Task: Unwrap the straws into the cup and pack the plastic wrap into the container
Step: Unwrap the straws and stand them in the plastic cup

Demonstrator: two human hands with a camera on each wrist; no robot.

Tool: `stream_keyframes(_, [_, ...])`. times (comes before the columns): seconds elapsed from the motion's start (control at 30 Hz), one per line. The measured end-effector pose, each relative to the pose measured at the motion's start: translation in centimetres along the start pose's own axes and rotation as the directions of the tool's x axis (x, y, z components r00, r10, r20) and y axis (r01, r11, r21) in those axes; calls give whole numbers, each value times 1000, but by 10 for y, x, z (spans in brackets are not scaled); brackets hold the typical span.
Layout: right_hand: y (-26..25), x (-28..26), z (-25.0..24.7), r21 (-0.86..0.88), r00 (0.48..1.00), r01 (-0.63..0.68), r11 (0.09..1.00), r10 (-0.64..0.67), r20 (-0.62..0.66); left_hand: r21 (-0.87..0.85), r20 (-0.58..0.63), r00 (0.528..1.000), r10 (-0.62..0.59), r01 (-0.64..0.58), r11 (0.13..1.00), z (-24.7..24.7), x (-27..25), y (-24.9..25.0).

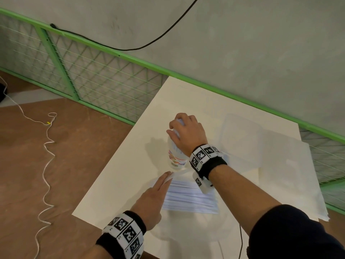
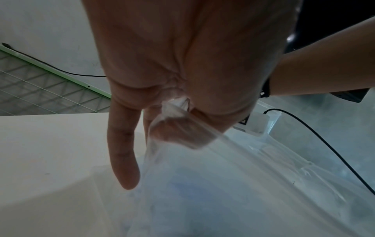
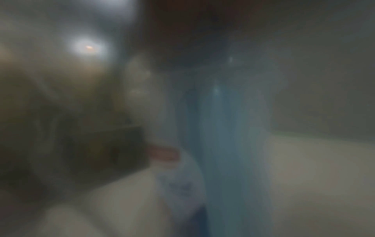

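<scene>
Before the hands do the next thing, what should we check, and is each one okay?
1. Right hand grips the straws over the cup: ok.
2. Cup standing upright on the table: ok.
3. Left hand pinches the plastic wrap: ok.
4. More straws left in the wrap: ok.
5. Container open and ready for the wrap: cannot tell.
6. Straw ends actually inside the cup: cannot tell.

Cup (image 1: 175,156) on table (image 1: 119,184), straws (image 1: 176,135) in it; wrap (image 1: 190,200) just before cup; container (image 1: 242,139) right of cup.
</scene>
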State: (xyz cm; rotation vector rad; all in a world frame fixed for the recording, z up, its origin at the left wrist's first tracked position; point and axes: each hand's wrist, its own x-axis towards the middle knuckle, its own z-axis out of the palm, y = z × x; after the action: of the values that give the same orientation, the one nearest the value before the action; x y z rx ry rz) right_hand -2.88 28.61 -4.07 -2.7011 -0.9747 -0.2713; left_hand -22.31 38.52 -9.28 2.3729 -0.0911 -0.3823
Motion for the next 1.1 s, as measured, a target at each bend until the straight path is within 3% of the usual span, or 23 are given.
stream_keyframes(0.13, [1, 6, -12, 125, 997, 6, 992, 3, -73, -4, -12, 1000, -2, 2, 1000, -2, 0, -1])
stream_keyframes(0.23, [2, 7, -21, 150, 998, -66, 987, 62, 29, -5, -16, 1000, -5, 5, 1000, -2, 1, 1])
stream_keyframes(0.3, [1, 3, -17, 106, 995, -35, 994, 25, 92, 3, -16, 1000, 0, 1, 1000, -4, 2, 2])
stream_keyframes(0.4, [3, -3, -8, -10, 995, 47, 999, -46, 92, 13, -10, 1000, 0, 0, 1000, -4, 2, 3])
stream_keyframes(0.5, [6, -5, -7, -31, 996, 44, 999, -41, 80, 6, -4, 1000, -1, 1, 1000, -4, 0, 3])
stream_keyframes(0.67, [5, -8, -19, -141, 986, 30, 990, -6, 165, 15, 4, 1000, -20, 20, 1000, -4, -1, 5])
stream_keyframes(0.8, [-7, -18, -45, -33, 1000, -15, 999, 15, 0, 9, 25, 999, -44, 44, 999, -3, 0, 8])
stream_keyframes(0.97, [-20, -51, -66, -26, 974, 84, 996, -87, -208, 22, 78, 995, -60, 58, 998, 0, 3, 16])
stream_keyframes(1.07, [-25, -91, -61, 118, 930, 174, 978, -124, -347, 44, 101, 992, -78, 73, 996, 0, 5, 28])
stream_keyframes(1.1, [-29, -109, -56, 149, 936, 177, 973, -120, -332, 56, 104, 991, -89, 83, 995, 1, 6, 32])
